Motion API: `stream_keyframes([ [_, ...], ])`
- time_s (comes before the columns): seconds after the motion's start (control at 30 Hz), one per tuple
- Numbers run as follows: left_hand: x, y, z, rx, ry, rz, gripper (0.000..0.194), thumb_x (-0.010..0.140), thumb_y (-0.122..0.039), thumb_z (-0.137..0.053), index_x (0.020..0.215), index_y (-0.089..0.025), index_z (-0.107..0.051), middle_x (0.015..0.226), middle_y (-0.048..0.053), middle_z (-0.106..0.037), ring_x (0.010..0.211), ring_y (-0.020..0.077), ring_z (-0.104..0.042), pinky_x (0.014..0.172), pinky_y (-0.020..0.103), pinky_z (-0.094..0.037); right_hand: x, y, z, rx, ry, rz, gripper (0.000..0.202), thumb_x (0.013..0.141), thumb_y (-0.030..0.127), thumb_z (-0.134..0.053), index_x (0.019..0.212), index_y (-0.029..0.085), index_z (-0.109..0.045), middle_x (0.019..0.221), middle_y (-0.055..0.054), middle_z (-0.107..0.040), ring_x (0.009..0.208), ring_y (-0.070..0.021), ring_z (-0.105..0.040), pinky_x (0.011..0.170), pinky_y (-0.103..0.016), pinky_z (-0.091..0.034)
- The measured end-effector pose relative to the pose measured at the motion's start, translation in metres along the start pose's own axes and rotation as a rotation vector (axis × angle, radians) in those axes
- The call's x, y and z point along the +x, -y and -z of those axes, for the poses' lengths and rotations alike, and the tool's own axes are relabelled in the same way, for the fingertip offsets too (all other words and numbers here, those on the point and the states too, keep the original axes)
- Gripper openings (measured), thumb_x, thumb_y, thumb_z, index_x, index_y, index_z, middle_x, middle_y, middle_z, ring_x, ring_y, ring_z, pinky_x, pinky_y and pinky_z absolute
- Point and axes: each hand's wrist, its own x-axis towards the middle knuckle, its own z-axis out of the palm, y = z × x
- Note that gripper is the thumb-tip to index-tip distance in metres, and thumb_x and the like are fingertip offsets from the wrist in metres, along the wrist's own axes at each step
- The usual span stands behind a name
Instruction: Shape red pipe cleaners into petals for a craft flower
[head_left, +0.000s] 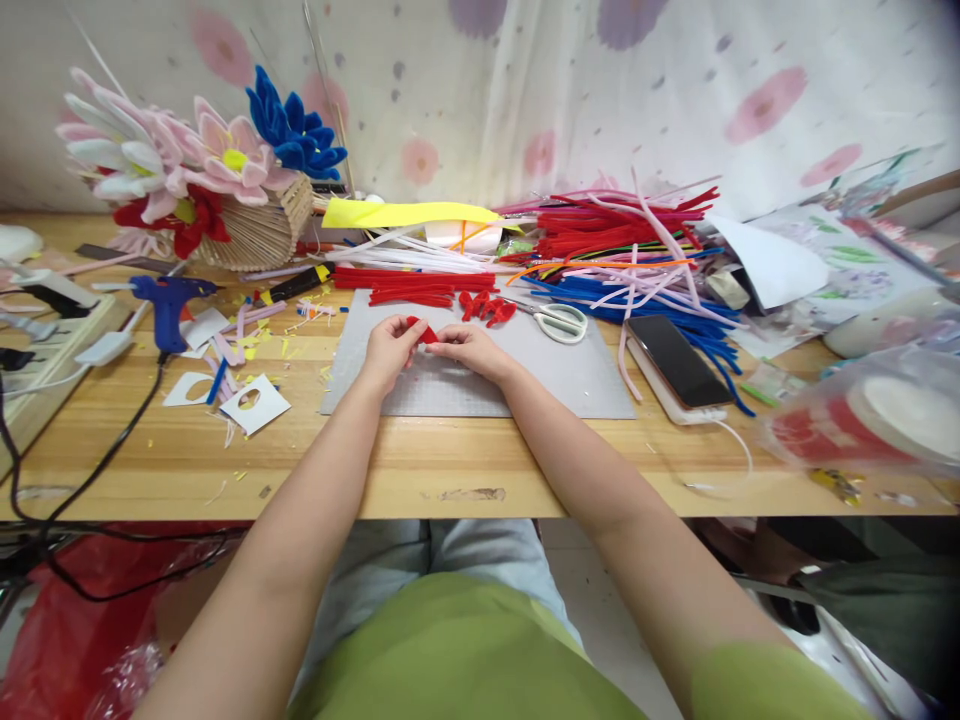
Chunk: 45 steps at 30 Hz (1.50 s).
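Note:
Over the grey cutting mat (480, 385), a small red pipe-cleaner piece (426, 332) is pinched between my two hands. My left hand (393, 352) grips its left end with thumb and fingertips. At its right end, my right hand (471, 350) closes on it with thumb and forefinger. Just behind the hands lie several red folded pipe-cleaner petals (487, 308). A pair of scissors (561, 322) with pale handles rests to their right. Straight red pipe cleaners (412, 283) lie along the mat's far edge.
At the left stand a blue glue gun (169, 305) with a black cord and a basket (262, 225) of fuzzy flowers. Colourful pipe cleaners (615, 230) are heaped behind. A phone (677, 360) on a white power bank and a bagged cup (862, 415) sit on the right.

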Motion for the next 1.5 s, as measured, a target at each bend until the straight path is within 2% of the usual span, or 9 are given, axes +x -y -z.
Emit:
stream_keyframes([
  [0.2,0.000,0.002,-0.001,-0.028,0.059,0.012,0.027,0.062,-0.033,-0.071,0.063,-0.017,-0.050,0.046,-0.005,-0.049,0.037,0.0044,-0.038,0.033,0.018,-0.026,-0.003,0.001,0.007,0.063,0.050,0.008,0.025,0.065,0.039,-0.068,0.070,0.015,-0.066,0.069,0.002,-0.053,0.065,-0.0085,-0.044,0.061,-0.022,-0.033],
  [0.4,-0.001,0.000,0.000,-0.026,0.083,0.097,0.022,0.062,-0.028,-0.072,0.061,-0.014,-0.055,0.045,-0.005,-0.048,0.035,0.0024,-0.035,0.032,0.017,-0.021,-0.001,-0.004,0.006,0.101,0.002,0.066,0.017,0.059,0.033,-0.074,0.063,0.017,-0.068,0.075,0.001,-0.048,0.074,-0.0098,-0.047,0.075,-0.026,-0.038],
  [0.63,-0.002,-0.006,0.005,0.030,0.150,0.221,0.023,0.062,-0.023,-0.073,0.058,-0.012,-0.054,0.040,-0.006,-0.045,0.031,0.0009,-0.031,0.031,0.016,-0.019,0.000,-0.006,0.004,0.080,0.067,0.113,0.025,0.055,0.040,-0.077,0.060,0.017,-0.068,0.078,0.001,-0.045,0.077,-0.0108,-0.046,0.078,-0.028,-0.038],
  [0.83,-0.003,-0.001,0.000,0.011,0.118,0.072,0.029,0.060,-0.035,-0.075,0.064,-0.014,-0.055,0.048,-0.005,-0.051,0.036,0.0030,-0.038,0.034,0.017,-0.030,0.003,-0.006,0.010,0.022,0.077,0.106,0.028,0.058,0.044,-0.076,0.065,0.018,-0.070,0.076,0.000,-0.047,0.077,-0.0117,-0.046,0.079,-0.029,-0.038],
  [0.93,-0.002,0.001,-0.001,-0.015,0.090,0.018,0.034,0.056,-0.039,-0.075,0.060,-0.015,-0.053,0.050,-0.005,-0.052,0.039,0.0039,-0.040,0.034,0.018,-0.031,0.004,-0.007,0.008,0.005,0.084,0.115,0.029,0.058,0.045,-0.075,0.066,0.018,-0.070,0.074,0.000,-0.047,0.077,-0.0121,-0.046,0.079,-0.029,-0.039],
  [1.07,-0.001,0.003,0.000,0.014,0.097,0.002,0.034,0.054,-0.038,-0.076,0.054,-0.015,-0.050,0.045,-0.006,-0.049,0.037,0.0042,-0.039,0.034,0.018,-0.031,0.003,-0.008,0.003,0.002,0.084,0.130,0.030,0.057,0.045,-0.076,0.061,0.017,-0.068,0.071,0.001,-0.045,0.073,-0.0114,-0.045,0.076,-0.029,-0.039],
  [1.3,0.002,0.005,0.000,0.083,0.013,-0.176,0.026,0.059,-0.035,-0.073,0.060,-0.015,-0.056,0.049,-0.004,-0.054,0.040,0.0065,-0.046,0.039,0.020,-0.038,0.003,-0.006,0.001,0.027,0.013,0.085,0.028,0.058,0.041,-0.075,0.057,0.015,-0.064,0.068,0.003,-0.044,0.069,-0.0098,-0.044,0.073,-0.027,-0.037],
  [1.37,0.000,0.003,-0.001,0.017,0.034,-0.131,0.028,0.059,-0.037,-0.074,0.062,-0.015,-0.057,0.049,-0.005,-0.051,0.039,0.0053,-0.043,0.039,0.020,-0.037,0.003,-0.005,0.002,0.045,-0.002,0.091,0.030,0.058,0.043,-0.074,0.059,0.015,-0.064,0.068,0.003,-0.044,0.068,-0.0092,-0.043,0.071,-0.026,-0.036],
  [1.5,-0.004,-0.001,-0.004,-0.154,0.151,0.095,0.034,0.064,-0.046,-0.071,0.067,-0.014,-0.062,0.045,-0.006,-0.043,0.035,0.0024,-0.031,0.035,0.018,-0.030,0.001,-0.006,0.006,0.055,0.004,0.080,0.034,0.059,0.047,-0.073,0.060,0.015,-0.064,0.066,0.003,-0.044,0.066,-0.0089,-0.042,0.068,-0.026,-0.035],
])
